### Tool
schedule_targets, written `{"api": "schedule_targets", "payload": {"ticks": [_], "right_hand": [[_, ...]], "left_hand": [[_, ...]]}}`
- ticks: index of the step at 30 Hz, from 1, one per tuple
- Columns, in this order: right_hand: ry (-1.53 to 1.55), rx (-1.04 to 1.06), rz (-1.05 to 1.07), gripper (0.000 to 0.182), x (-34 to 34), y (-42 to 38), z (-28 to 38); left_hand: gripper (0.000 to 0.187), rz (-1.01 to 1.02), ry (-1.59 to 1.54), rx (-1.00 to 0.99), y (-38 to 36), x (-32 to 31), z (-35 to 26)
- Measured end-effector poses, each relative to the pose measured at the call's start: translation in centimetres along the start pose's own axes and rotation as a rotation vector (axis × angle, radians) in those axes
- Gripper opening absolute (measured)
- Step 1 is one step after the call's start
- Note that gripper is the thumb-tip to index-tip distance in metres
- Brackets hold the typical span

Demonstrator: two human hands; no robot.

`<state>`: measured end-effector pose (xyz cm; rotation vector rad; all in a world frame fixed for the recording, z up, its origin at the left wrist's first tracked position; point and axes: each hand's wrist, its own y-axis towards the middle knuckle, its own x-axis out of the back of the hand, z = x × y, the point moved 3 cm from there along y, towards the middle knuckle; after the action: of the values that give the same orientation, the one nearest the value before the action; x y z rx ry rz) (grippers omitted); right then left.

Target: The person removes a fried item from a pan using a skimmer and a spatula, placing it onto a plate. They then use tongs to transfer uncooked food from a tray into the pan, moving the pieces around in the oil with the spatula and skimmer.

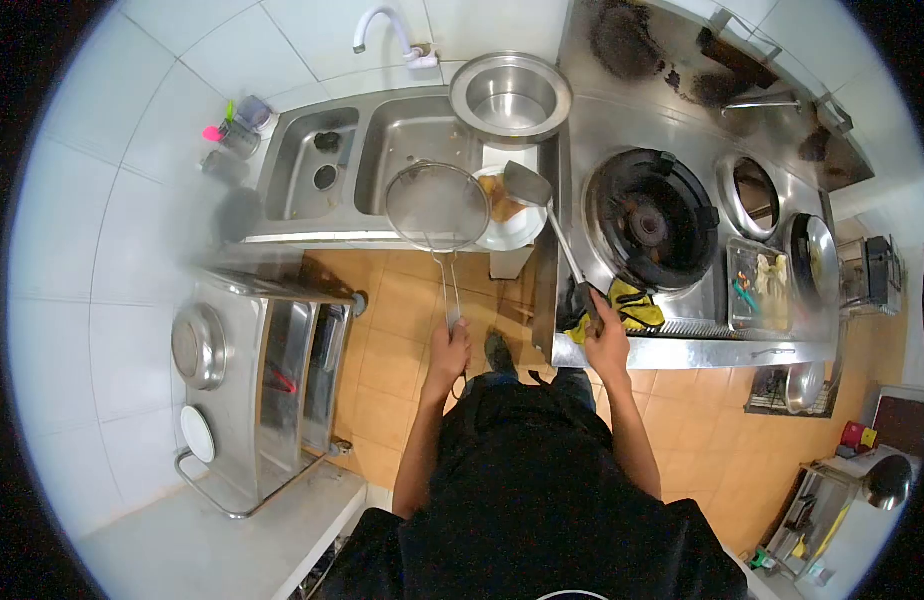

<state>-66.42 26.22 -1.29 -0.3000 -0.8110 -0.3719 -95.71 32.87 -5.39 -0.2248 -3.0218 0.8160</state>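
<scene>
- over at the top, left of centre, a white tap [420, 58]
- a double sink [394, 125] just below it
- a steel trolley [240, 375] at mid-left, bearing a round steel bowl [190, 346] and a white dish [197, 434]
- a shallow tray [764, 322] right of centre

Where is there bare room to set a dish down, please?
The pale counter beside the trolley handle and the stove top between the black burner and the back panel show bare patches. It is crowded around the right hand, with the spatula and yellow-and-black cloth.
</scene>
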Motion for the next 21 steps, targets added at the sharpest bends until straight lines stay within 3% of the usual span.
{"api": "schedule_targets", "payload": {"ticks": [3, 5, 11, 13, 19, 21], "right_hand": [[0.213, 0.067, 0.015, 0.062, -1.6, -0.3, -1.7], [0.517, -0.068, 0.173, 0.057, -2.9, -0.5, -2.6], [0.487, -0.061, 0.196, 0.053, -1.4, -1.4, -2.9], [0.501, -0.073, 0.221, 0.053, -0.8, -1.3, -3.2], [0.512, 0.013, 0.253, 0.052, 0.2, -1.6, -2.5], [0.645, -0.101, 0.314, 0.053, 0.2, -2.4, -2.6]], "left_hand": [[0.017, -0.013, -0.061, 0.001, -0.6, -0.3, -0.2], [0.018, -0.046, -0.057, 0.008, -1.1, -0.5, -0.4], [0.02, -0.083, -0.044, 0.112, -1.4, -1.3, 0.0], [0.017, -0.107, 0.014, 0.0, -0.9, -1.6, 0.5], [0.02, -0.138, 0.034, -0.069, -0.1, -2.7, -0.8], [0.019, -0.127, 0.018, -0.039, 0.2, -2.5, -0.7]]}}
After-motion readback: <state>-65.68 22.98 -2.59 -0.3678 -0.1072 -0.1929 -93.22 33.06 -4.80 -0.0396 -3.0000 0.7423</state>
